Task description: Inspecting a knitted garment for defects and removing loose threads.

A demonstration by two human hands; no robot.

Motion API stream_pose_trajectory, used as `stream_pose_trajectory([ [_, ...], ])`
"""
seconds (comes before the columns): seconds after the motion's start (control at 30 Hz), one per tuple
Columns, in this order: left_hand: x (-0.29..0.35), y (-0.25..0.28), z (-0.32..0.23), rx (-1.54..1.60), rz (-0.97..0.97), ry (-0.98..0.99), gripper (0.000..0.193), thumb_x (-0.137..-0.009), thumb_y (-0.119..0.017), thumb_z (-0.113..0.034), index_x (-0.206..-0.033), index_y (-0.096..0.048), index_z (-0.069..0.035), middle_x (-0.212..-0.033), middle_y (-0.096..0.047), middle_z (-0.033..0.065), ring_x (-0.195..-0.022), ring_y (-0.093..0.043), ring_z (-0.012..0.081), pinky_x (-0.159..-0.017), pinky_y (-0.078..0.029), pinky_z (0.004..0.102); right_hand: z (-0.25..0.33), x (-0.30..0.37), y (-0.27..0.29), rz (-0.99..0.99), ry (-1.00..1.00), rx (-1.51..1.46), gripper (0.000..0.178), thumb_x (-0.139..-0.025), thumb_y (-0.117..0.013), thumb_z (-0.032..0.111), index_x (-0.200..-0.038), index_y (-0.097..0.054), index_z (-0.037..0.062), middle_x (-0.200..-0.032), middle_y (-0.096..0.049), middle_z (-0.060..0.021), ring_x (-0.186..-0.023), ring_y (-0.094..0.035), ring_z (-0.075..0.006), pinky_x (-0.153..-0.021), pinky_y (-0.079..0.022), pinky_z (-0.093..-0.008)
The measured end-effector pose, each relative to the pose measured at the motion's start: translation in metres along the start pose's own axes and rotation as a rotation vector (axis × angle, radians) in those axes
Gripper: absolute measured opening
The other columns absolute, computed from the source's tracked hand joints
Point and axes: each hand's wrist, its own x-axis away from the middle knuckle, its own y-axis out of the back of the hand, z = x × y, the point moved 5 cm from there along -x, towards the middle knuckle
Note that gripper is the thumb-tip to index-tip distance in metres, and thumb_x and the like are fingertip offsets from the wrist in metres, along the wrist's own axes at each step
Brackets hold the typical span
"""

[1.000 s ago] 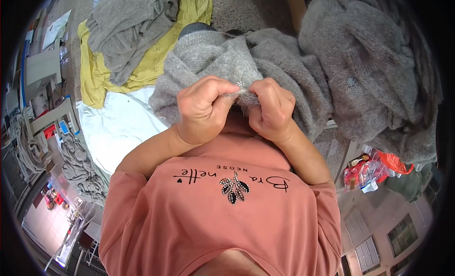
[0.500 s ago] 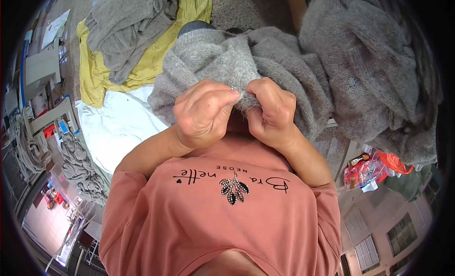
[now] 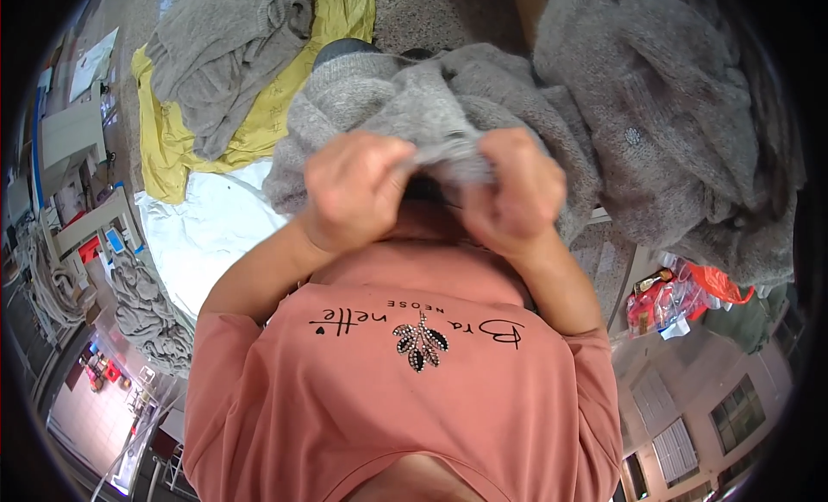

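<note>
A fuzzy grey knitted garment (image 3: pixel 354 97) lies bunched over my lap, its near edge lifted toward me. My left hand (image 3: pixel 355 187) pinches that edge with its fingers closed. On the other side, my right hand (image 3: pixel 516 191) is closed on the same edge and smeared by motion. Between the two hands a short stretch of the knit is pulled across, blurred. Whether anything small is also between the fingers, I cannot tell.
More grey knitwear (image 3: pixel 638 79) is heaped at the right, with a shiny round button (image 3: pixel 633 136) on it. Grey knits (image 3: pixel 224 62) lie on a yellow sheet (image 3: pixel 159 148) at the far left, beside a white sheet (image 3: pixel 194 235). Red and clear plastic bags (image 3: pixel 677 295) sit at the right.
My hands have moved apart, the right one outward to the right and the left slightly left. The knit edge between them is now stretched wider.
</note>
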Motion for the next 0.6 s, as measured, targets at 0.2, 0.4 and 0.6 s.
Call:
stream_pose_trajectory([
  [0.2, 0.013, 0.010, 0.057, 0.065, 0.359, 0.508, 0.009, -0.066, -0.065, -0.005, -0.072, -0.059, -0.001, -0.065, -0.057, 0.0110, -0.056, -0.055, 0.0202, -0.051, -0.042, 0.0283, -0.047, 0.022, 0.003, 0.296, -0.529, -0.007, 0.028, -0.057, -0.051, -0.006, -0.083, -0.053, 0.0006, -0.078, -0.055, -0.0138, -0.067, -0.057, -0.0264, -0.060, -0.046, -0.0311],
  [0.4, 0.008, 0.000, 0.025, 0.364, 0.350, 0.614, 0.005, -0.067, -0.059, -0.001, -0.073, -0.059, 0.000, -0.066, -0.059, 0.0068, -0.059, -0.054, 0.0105, -0.053, -0.042, 0.0250, -0.014, 0.004, -0.005, 0.446, -0.134, -0.005, 0.028, -0.063, -0.059, 0.002, -0.090, -0.054, 0.0009, -0.095, -0.054, -0.0159, -0.078, -0.056, -0.0284, -0.070, -0.043, -0.0346],
  [0.6, -0.002, -0.001, 0.009, 0.377, 0.405, 0.581, 0.007, -0.065, -0.054, 0.002, -0.072, -0.056, 0.001, -0.065, -0.059, 0.0038, -0.061, -0.053, 0.0059, -0.055, -0.042, 0.0206, 0.002, 0.004, -0.030, 0.324, -0.159, -0.431, 0.012, -0.064, -0.059, -0.003, -0.074, -0.051, -0.0005, -0.067, -0.050, -0.0125, -0.061, -0.051, -0.0281, -0.055, -0.041, -0.0334],
])
